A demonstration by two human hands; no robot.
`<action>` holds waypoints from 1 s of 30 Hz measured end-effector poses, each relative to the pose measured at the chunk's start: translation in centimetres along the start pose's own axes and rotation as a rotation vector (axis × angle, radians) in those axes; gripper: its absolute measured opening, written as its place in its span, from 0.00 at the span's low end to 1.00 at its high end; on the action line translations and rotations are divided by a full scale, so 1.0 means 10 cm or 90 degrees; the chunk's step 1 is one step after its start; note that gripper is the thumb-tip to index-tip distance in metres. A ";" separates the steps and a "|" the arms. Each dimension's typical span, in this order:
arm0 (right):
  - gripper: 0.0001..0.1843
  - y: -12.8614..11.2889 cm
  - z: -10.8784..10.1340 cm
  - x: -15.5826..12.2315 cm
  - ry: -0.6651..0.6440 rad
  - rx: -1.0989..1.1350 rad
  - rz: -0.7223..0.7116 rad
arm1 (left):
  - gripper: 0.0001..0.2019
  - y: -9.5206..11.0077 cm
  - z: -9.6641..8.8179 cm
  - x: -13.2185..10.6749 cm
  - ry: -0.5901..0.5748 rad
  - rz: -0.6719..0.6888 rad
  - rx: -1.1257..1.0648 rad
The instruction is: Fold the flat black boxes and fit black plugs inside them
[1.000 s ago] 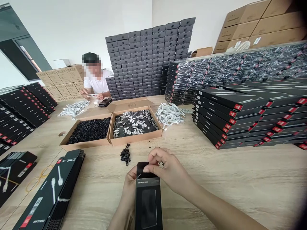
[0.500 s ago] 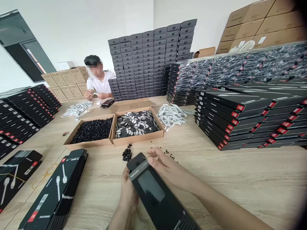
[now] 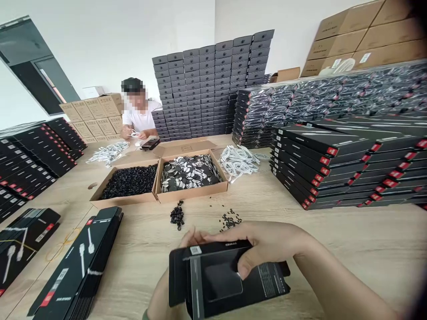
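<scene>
A flat black carton with a clear window lies across my lap edge of the wooden table, turned sideways with a flap open at its left end. My right hand is closed over its top edge, thumb pressed on the window. My left hand is mostly hidden under the carton, and only its fingertips show above the carton's far edge. Two small heaps of black parts lie just beyond the carton.
Two open cardboard boxes hold black parts and black-and-white pieces. White cables lie behind them. Flat black cartons are stacked at left, packed ones at right. A person sits working at the far end.
The carton has swung from pointing away from me to lying sideways, and its end flap has come open. My right hand moved from pinching its top end to gripping its long edge.
</scene>
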State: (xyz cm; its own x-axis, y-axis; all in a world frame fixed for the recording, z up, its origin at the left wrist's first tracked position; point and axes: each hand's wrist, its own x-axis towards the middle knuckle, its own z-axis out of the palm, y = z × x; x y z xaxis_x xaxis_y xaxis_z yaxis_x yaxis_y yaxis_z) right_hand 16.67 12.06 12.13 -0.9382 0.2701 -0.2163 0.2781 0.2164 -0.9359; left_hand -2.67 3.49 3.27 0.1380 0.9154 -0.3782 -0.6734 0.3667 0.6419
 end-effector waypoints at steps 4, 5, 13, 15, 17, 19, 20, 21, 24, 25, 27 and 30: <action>0.38 -0.01 0.14 0.05 0.163 -0.233 0.051 | 0.37 -0.09 -0.02 -0.01 -0.342 -0.323 -0.003; 0.39 0.00 0.16 0.07 0.230 -0.291 0.043 | 0.40 -0.10 -0.04 -0.01 -0.384 -0.305 -0.022; 0.42 0.24 0.09 0.20 0.519 0.013 0.023 | 0.31 -0.12 -0.01 -0.05 -0.324 -0.034 -0.185; 0.35 0.28 0.12 0.27 0.406 0.165 0.017 | 0.30 -0.18 0.01 -0.03 -0.240 -0.074 -0.171; 0.28 0.30 0.18 0.35 0.366 0.253 -0.030 | 0.32 -0.23 0.04 0.01 -0.122 -0.087 -0.130; 0.26 0.29 0.25 0.42 0.423 0.287 -0.070 | 0.29 -0.26 0.07 0.05 -0.003 0.019 -0.066; 0.26 0.29 0.29 0.45 0.466 0.281 -0.077 | 0.27 -0.27 0.08 0.07 0.049 0.113 -0.033; 0.26 0.28 0.33 0.47 0.508 0.260 -0.074 | 0.28 -0.26 0.08 0.09 0.090 0.213 0.000; 0.23 0.26 0.44 0.49 0.565 0.121 -0.040 | 0.37 -0.21 0.06 0.11 0.147 0.394 0.078; 0.22 0.26 0.47 0.49 0.564 0.065 -0.027 | 0.38 -0.19 0.05 0.11 0.147 0.405 0.098; 0.21 0.25 0.52 0.50 0.572 -0.041 0.006 | 0.35 -0.15 0.03 0.10 0.134 0.394 0.128; 0.24 0.28 0.56 0.53 0.630 -0.117 0.053 | 0.25 -0.11 0.05 0.06 0.071 0.383 0.119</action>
State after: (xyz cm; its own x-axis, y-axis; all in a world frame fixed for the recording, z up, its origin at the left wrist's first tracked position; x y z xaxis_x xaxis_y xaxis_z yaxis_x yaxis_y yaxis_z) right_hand 11.29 8.86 6.81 -0.3455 0.9297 0.1274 0.4405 0.2806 -0.8528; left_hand -1.45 3.71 2.65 -0.3075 0.9512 0.0243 -0.4699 -0.1739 0.8654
